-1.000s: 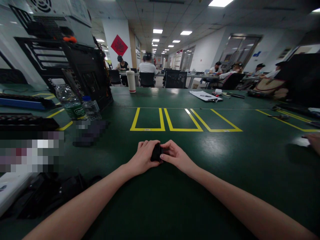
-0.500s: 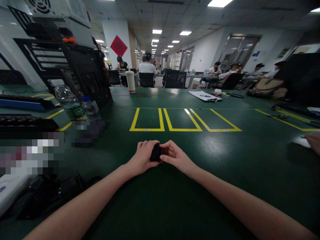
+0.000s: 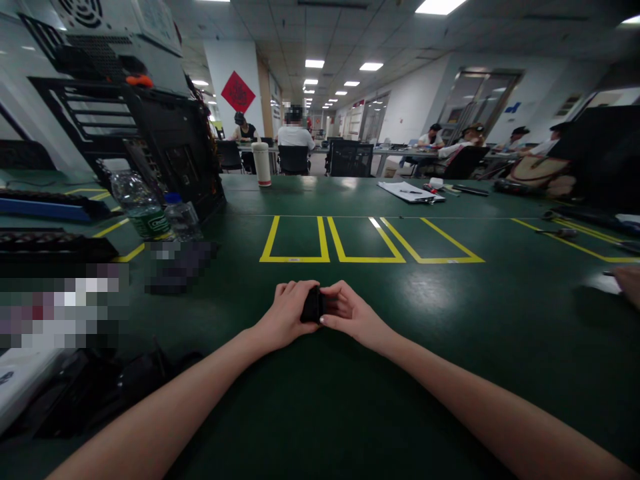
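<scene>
A small black box-like object (image 3: 312, 307) is held low over the green table (image 3: 330, 413), in the middle of the head view. My left hand (image 3: 287, 310) wraps round its left side, fingers over the top and thumb below. From the other side, my right hand (image 3: 350, 311) pinches its right edge between thumb and curled fingers. Much of the object is covered by the fingers, so its exact kind cannot be told.
Yellow tape outlines (image 3: 295, 259) mark the table ahead. Bottles (image 3: 143, 207) and a black computer case (image 3: 175, 147) stand left. A white cup (image 3: 261, 163) and clipboard (image 3: 407, 192) lie farther back. Another person's hand (image 3: 629, 283) shows at the right edge.
My right thumb has slid slightly down along the black object's edge. Otherwise both hands and the object stay in place.
</scene>
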Demonstrator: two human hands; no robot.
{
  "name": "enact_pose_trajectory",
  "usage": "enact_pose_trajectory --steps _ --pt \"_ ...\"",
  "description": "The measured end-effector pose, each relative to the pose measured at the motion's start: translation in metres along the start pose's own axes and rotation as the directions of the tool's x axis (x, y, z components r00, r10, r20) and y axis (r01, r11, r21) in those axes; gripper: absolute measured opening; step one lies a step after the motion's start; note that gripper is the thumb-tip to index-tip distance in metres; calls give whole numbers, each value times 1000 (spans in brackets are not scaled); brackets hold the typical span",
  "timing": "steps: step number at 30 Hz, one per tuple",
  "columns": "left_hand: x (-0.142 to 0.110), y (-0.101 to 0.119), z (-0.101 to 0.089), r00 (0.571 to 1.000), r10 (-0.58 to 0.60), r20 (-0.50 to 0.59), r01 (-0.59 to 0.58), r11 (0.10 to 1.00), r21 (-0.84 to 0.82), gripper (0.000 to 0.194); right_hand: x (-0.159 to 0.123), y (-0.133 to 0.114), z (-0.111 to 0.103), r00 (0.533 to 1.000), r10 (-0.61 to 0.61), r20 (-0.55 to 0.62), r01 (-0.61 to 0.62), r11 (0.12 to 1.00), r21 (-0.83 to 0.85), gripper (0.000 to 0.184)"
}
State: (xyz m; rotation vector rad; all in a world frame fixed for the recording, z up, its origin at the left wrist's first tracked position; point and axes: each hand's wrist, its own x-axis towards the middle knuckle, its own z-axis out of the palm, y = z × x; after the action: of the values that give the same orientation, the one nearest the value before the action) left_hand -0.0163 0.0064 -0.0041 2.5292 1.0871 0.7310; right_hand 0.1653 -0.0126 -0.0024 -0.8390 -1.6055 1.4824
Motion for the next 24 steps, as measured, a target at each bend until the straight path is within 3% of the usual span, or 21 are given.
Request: enact_pose_trajectory --steps 5,11,16,20,24 --pt "1 0 2 1000 16 -23 -16 1000 19 58 2 1 2 997 -8 -70 7 1000 -19 20" --pt "1 2 -1 1000 20 -10 -20 1000 1 55 2 -1 2 997 37 -67 -41 998 -51 29" --pt "0 4 -5 999 27 29 -27 1000 3 55 0 -1 1 1000 5 -18 -5 1000 1 35" --pt "0 3 -3 1000 19 5 -19 1000 9 56 0 -2 3 998 14 -55 -15 1000 -10 23" --pt "0 6 -6 1000 5 20 -5 1000 -9 55 1 -4 4 996 23 -82 -26 999 -40 24"
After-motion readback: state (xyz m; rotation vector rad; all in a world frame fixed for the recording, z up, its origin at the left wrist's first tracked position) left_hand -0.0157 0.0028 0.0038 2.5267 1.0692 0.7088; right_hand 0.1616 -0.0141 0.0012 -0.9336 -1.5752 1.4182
